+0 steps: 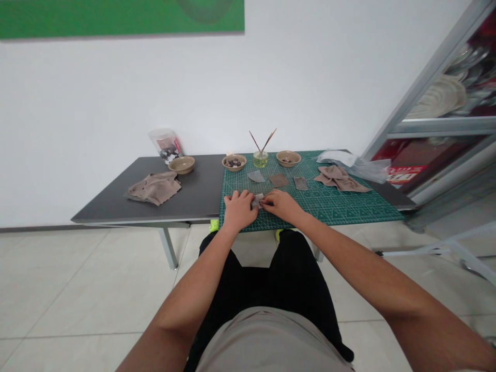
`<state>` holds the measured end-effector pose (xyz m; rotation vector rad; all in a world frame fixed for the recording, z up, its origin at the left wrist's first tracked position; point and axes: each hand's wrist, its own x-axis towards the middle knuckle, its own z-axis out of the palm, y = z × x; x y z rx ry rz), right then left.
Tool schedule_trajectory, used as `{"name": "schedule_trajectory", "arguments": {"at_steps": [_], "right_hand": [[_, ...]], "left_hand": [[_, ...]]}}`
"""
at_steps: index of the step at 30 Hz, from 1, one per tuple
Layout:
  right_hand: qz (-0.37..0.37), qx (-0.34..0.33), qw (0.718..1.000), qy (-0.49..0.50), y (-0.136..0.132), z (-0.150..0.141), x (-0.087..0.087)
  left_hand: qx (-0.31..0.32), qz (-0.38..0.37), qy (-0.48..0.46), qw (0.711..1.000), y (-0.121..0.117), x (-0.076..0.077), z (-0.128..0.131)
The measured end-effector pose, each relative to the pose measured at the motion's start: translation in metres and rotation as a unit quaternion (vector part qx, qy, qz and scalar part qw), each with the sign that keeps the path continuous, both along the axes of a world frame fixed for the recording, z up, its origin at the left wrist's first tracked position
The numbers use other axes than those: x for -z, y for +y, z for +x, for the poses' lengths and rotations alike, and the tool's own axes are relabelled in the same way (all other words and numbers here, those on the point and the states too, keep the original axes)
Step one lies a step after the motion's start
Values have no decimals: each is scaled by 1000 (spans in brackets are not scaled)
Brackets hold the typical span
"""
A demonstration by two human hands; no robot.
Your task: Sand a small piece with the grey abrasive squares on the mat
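A small grey sheet (pixel 257 200), like sandpaper or a sanding pad, lies on the green cutting mat (pixel 325 211) near its front edge. My left hand (pixel 240 211) rests on the mat, fingers stretched out and spread, its thumb against the sheet's left side. From the right, my right hand (pixel 282 205) pinches over the same sheet, thumb and fingertips together. Something small and dark shows at those fingertips, too small to name. Just beyond are a light grey sheet (pixel 256 176), a brown sheet (pixel 278 180) and a dark grey sheet (pixel 300 183).
At the back stand a bowl of dark pebble-like pieces (pixel 234 163), a glass jar with thin sticks (pixel 260 159) and another bowl (pixel 289 158). A brown cloth (pixel 340 179) and plastic bag (pixel 354 163) lie right. Leftward are another cloth (pixel 155 187), a bowl (pixel 182 165) and a clear tub (pixel 166 144).
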<state>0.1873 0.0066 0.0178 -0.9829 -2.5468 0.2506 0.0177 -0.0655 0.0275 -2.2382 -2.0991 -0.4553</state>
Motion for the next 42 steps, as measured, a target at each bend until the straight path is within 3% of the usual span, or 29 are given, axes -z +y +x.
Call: {"name": "schedule_trajectory", "arguments": {"at_steps": [3,8,14,18,22,26,31,34,38,42], "right_hand": [[-10,11,1000,3,8,8,-2],[6,55,998,-10,16,-11,-3],[3,8,1000,-2,0,-8,1],[-8,6,1000,9,8,5,-1],[0,34,999,1,20,-3,-3],[2,17,1000,9,14,-8,0],[3,-45,999,27,3,14,5],[3,-40,999,24,11,19,3],[4,-1,1000,17,23,2,1],[2,-4,1000,29,14,-11,4]], "left_hand": [[-5,-6,-1,1000,1,0,0],[-18,-9,-3,1000,1,0,1],[-16,-15,-5,1000,0,0,0],[-7,-3,-2,1000,1,1,-1],[0,8,3,1000,2,3,-1],[-7,3,6,1000,2,3,-1],[-7,4,0,1000,3,4,-2],[-5,6,-6,1000,3,5,-3],[-6,4,-4,1000,3,5,-3],[-14,16,-8,1000,3,5,-2]]}}
